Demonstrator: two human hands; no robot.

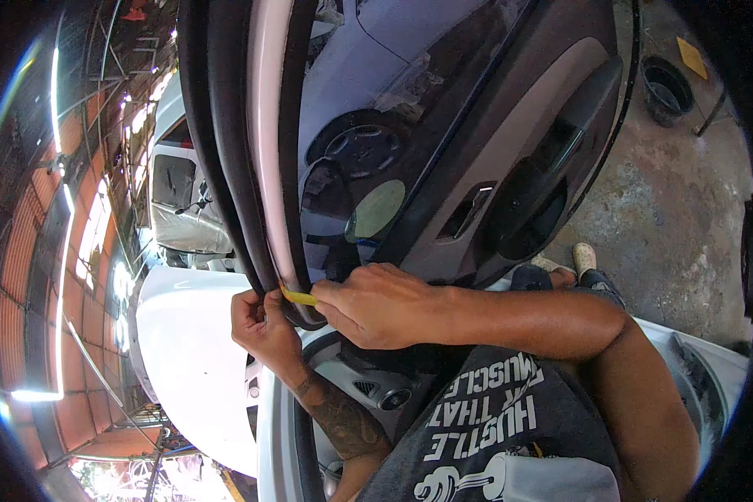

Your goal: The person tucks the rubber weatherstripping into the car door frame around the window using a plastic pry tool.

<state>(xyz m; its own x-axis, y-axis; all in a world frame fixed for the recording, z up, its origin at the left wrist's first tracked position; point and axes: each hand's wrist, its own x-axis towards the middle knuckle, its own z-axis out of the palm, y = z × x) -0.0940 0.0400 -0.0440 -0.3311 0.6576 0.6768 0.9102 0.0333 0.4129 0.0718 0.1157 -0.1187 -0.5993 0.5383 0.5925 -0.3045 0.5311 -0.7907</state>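
My right hand (376,305) is closed, pinching a short yellow strip of tape (299,296) between thumb and fingers. The tape runs left to the lower end of the car door's window frame, where a pale pink-white strip (268,151) lies between black rubber seals (226,167). At that same corner my left hand (263,330) is closed, its thumb and fingertips pressed together beside the tape's left end. What lies between those fingertips is hidden. The open car door (519,151) stands in front of me with its window glass (376,67) up.
A white car panel (197,351) spreads at the left, with a white vehicle (180,192) behind it. The dashboard's air vent (393,397) is below my hands. A black bucket (668,90) stands on the concrete floor (653,192) at the right, near a person's shoes (584,258).
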